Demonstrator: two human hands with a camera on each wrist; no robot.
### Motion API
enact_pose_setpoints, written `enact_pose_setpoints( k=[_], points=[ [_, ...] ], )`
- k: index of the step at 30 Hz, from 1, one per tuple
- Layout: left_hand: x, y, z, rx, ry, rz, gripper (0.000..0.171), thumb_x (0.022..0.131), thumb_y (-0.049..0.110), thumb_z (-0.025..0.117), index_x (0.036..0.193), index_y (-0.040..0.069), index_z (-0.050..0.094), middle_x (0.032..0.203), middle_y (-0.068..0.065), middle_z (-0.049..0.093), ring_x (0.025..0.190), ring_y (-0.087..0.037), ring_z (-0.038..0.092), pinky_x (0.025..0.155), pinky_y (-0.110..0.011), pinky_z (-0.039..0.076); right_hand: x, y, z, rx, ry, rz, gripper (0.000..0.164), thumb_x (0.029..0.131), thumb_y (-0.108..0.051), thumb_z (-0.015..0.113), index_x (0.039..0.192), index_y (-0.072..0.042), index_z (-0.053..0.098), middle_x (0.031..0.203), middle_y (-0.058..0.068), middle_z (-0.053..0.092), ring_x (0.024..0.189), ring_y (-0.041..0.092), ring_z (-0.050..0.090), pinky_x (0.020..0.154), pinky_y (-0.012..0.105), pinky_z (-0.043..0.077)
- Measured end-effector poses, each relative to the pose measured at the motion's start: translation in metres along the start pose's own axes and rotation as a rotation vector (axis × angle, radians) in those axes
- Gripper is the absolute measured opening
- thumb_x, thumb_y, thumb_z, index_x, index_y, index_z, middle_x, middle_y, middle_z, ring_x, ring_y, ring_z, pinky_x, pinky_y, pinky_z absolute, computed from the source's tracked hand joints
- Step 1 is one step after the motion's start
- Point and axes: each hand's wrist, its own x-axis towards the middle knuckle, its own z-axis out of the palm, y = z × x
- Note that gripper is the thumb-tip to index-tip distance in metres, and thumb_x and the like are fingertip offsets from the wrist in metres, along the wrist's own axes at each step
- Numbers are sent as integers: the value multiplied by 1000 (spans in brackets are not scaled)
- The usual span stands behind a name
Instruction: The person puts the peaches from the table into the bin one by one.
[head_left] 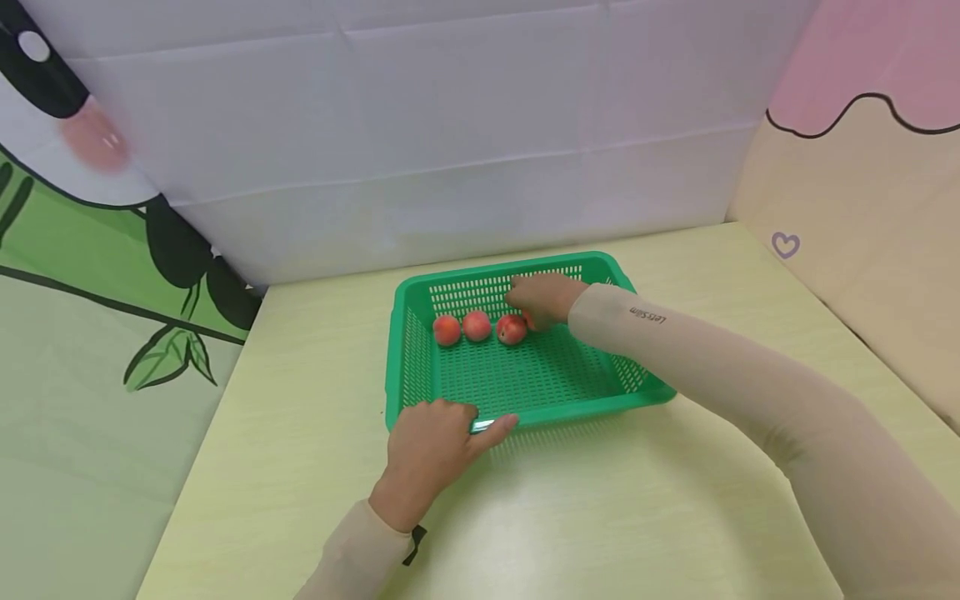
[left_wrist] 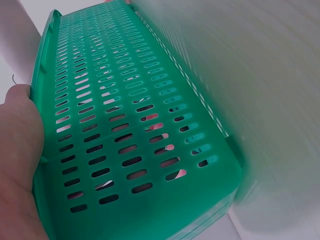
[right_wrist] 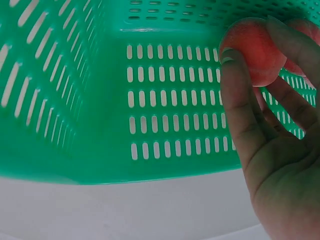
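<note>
A green plastic basket with slotted walls sits on the table. My left hand grips its near rim at the left, with the thumb lying along the outside. Down inside the basket, by the far wall, my right hand holds a red peach between thumb and fingers. To the left of that peach, three more form a row: one peach close beside the hand, a second peach, and a third peach near the left wall. Through the slots in the left wrist view, bits of red fruit show.
The pale yellow tabletop extends around the basket. Behind it hangs a white cloth, with a beige printed panel on the right and a green printed one on the left.
</note>
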Motion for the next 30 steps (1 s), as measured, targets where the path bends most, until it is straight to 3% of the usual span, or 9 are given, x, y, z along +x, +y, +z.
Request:
enact_pose_setpoints(
  k=[14, 18, 21, 26, 30],
  points=[
    [0, 0, -1, -13, -18, -16, 73, 97, 70, 61, 52, 21, 31, 52, 10, 13, 43, -8, 15, 41, -25, 15, -4, -2, 4, 7, 1, 1, 18, 93, 3, 68, 109, -7, 68, 107, 11, 58, 82, 25, 54, 78, 42, 52],
    [-1, 0, -2, -9, -12, -12, 73, 97, 71, 61, 52, 22, 31, 52, 11, 12, 43, -8, 15, 41, -25, 14, -6, -2, 1, 20, -12, 8, 16, 95, 1, 67, 107, -9, 66, 131, 20, 63, 95, 30, 64, 82, 43, 53],
    [-1, 0, -2, -7, -11, -10, 73, 97, 71, 61, 52, 22, 31, 52, 11, 12, 43, -8, 15, 41, -25, 14, -10, 1, -2, 35, -20, 29, 15, 95, -4, 66, 110, -10, 66, 149, 25, 56, 109, 37, 68, 83, 45, 54],
    [-1, 0, -1, -19, -13, -7, 73, 98, 72, 59, 52, 22, 31, 52, 11, 12, 43, -8, 15, 41, -25, 14, -24, 7, -17, 42, 20, 71, 37, 97, -19, 73, 133, -11, 66, 141, 16, 57, 103, 35, 67, 84, 48, 55],
    [-1, 1, -1, -24, -27, -17, 73, 98, 72, 59, 53, 22, 31, 51, 11, 12, 43, -8, 16, 41, -25, 15, -44, 12, -33, 76, 131, 65, 49, 96, -30, 80, 138, -9, 65, 134, 13, 60, 112, 33, 66, 92, 52, 55]
  ],
)
